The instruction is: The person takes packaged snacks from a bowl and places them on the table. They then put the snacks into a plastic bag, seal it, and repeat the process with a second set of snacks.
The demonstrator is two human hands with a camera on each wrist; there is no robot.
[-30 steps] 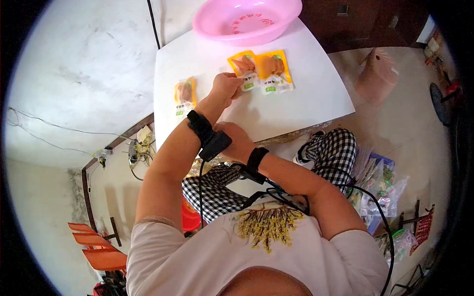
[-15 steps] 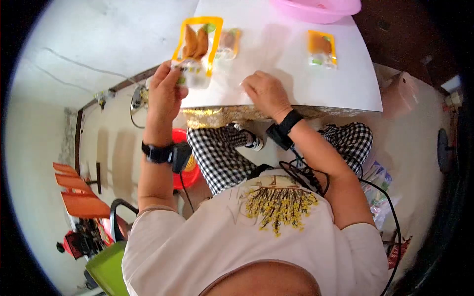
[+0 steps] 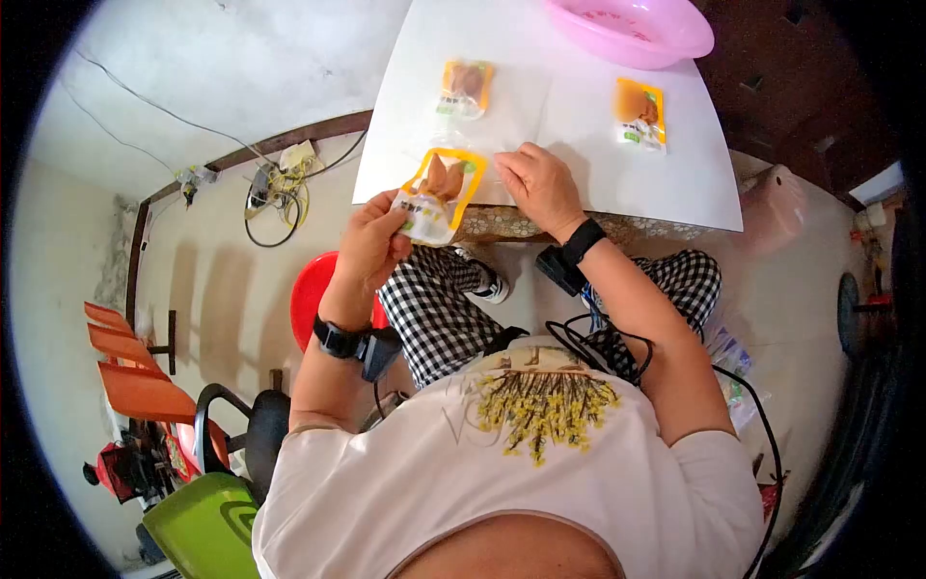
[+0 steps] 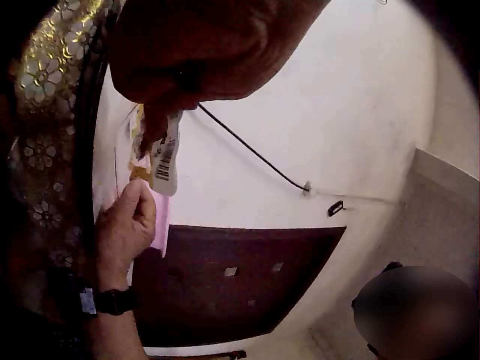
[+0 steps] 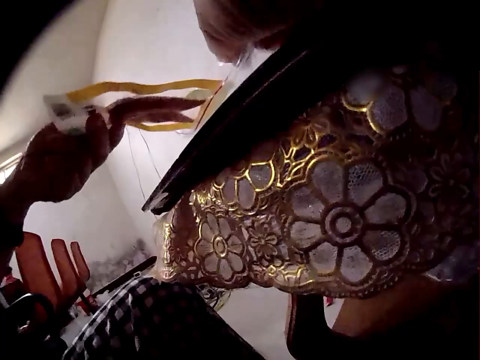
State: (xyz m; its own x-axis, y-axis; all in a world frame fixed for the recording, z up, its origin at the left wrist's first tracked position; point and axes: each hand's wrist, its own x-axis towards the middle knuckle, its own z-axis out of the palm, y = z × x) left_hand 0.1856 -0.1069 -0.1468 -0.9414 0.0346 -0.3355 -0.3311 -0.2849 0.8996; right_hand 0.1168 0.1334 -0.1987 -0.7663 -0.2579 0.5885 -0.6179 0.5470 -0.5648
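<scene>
A yellow-edged, part-clear packet (image 3: 439, 198) of brown food pieces is pinched at its lower corner between the thumb and fingers of the left hand (image 3: 371, 241), tilted above the table's near edge. The right hand (image 3: 545, 193) is just right of it, over the table edge, fingers bent and thumb near the forefinger; whether a small thing lies between the tips cannot be told. Two similar packets lie on the white table (image 3: 550, 96): one (image 3: 466, 89) further back on the left, one (image 3: 641, 114) on the right. In the right wrist view the held packet (image 5: 150, 112) shows side-on.
A pink basin (image 3: 632, 29) stands at the table's back right. Patterned lace cloth (image 5: 341, 221) hangs under the near edge. A red bucket or stool (image 3: 313, 294) is on the floor at left, with a green chair (image 3: 203, 521) and cables (image 3: 285, 188) nearby.
The left hand has moved from beside the right-hand packets to the left with one packet, then lowered it towards the right hand. The right hand has come up to the table edge.
</scene>
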